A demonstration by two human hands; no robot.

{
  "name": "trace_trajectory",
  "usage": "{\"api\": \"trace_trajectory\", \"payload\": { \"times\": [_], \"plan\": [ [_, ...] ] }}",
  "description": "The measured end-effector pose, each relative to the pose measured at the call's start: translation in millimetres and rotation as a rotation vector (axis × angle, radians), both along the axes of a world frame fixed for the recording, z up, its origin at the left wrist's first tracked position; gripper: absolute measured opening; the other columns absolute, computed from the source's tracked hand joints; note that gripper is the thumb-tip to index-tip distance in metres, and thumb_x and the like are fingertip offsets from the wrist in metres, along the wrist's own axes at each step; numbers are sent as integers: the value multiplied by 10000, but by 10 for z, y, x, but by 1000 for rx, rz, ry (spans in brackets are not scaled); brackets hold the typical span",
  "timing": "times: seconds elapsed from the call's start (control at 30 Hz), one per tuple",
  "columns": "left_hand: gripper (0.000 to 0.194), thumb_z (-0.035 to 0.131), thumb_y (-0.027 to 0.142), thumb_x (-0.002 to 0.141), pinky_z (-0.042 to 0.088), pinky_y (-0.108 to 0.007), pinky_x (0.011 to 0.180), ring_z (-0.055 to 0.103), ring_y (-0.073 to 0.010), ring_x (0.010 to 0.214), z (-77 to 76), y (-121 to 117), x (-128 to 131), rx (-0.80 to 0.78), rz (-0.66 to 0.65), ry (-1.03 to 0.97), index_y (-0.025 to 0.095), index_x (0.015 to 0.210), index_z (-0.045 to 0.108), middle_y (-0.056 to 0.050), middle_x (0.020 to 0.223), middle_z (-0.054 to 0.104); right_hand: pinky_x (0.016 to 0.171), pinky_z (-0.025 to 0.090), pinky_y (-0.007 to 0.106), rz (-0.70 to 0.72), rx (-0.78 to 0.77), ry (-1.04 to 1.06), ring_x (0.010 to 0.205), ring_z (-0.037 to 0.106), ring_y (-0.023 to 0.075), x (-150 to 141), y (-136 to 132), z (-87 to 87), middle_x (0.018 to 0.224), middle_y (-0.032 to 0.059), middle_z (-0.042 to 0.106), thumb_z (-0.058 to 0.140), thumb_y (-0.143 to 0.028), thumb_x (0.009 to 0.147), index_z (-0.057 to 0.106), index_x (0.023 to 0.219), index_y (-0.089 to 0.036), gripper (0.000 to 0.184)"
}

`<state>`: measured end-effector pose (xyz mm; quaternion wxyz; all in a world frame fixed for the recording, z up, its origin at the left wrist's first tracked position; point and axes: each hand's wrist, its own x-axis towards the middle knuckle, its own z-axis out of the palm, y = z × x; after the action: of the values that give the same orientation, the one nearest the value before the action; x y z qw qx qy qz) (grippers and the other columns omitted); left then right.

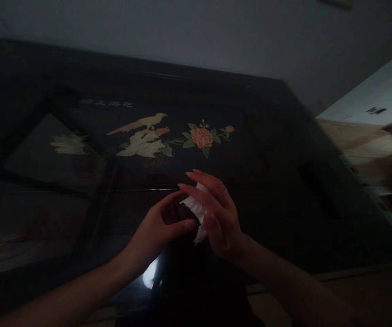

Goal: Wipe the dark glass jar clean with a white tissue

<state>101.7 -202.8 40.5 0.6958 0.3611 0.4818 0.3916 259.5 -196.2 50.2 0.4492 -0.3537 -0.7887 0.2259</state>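
My left hand (pixel 162 222) curls around a small dark object (pixel 182 212), whose kind is lost in the dim light. Against its right side lies a crumpled white tissue (pixel 195 207), gripped by my right hand (pixel 221 215). The right thumb and lower fingers close on the tissue, while the upper fingers stretch over it and carry a ring. Both hands meet just above the near part of a glossy black surface (pixel 271 218).
Ahead, the black panel bears an inlaid picture of a bird on a rock (pixel 144 136) and a pink flower (pixel 202 137), with white characters (pixel 109 103). A grey wall (pixel 182 36) rises behind. Wooden flooring (pixel 349 141) and dark, blurred items are at right.
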Motion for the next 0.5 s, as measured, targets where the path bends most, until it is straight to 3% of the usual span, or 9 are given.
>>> {"api": "trace_trajectory", "payload": {
  "times": [0.13,0.23,0.37,0.43,0.5],
  "plan": [
    [590,840,261,528,537,-333,773,671,-257,906,-5,6,5,4,25,10,144,1073,646,-89,968,727,1082,366,482,17,55,-30,1296,447,252,-18,14,23,1355,88,531,316,-280,963,524,1304,-229,403],
    [680,847,253,517,532,-348,827,663,-274,982,-24,16,-4,-12,12,-65,167,1152,623,-98,1069,714,1047,414,450,-32,-156,182,1246,504,228,-38,46,-5,1368,79,531,347,-271,961,498,1303,-239,375],
    [674,840,258,547,525,-356,869,653,-282,1033,-69,29,2,20,-36,-175,182,1180,620,-98,1124,700,930,508,431,-35,-526,569,1130,595,235,-60,106,-100,1307,82,582,376,-439,949,521,1220,-242,365],
    [662,834,249,563,516,-355,893,645,-279,1056,-93,39,16,40,-31,-195,179,1186,618,-99,1150,690,919,512,427,9,-632,623,1113,607,242,-59,134,-119,1260,82,618,363,-506,939,565,1163,-236,404],
    [662,832,228,573,507,-349,910,637,-269,1072,-114,56,33,61,-14,-204,185,1195,611,-96,1174,679,941,494,423,-1,-638,568,1110,604,237,-44,161,-93,1216,72,643,355,-527,939,608,1120,-239,424]
  ]
}}
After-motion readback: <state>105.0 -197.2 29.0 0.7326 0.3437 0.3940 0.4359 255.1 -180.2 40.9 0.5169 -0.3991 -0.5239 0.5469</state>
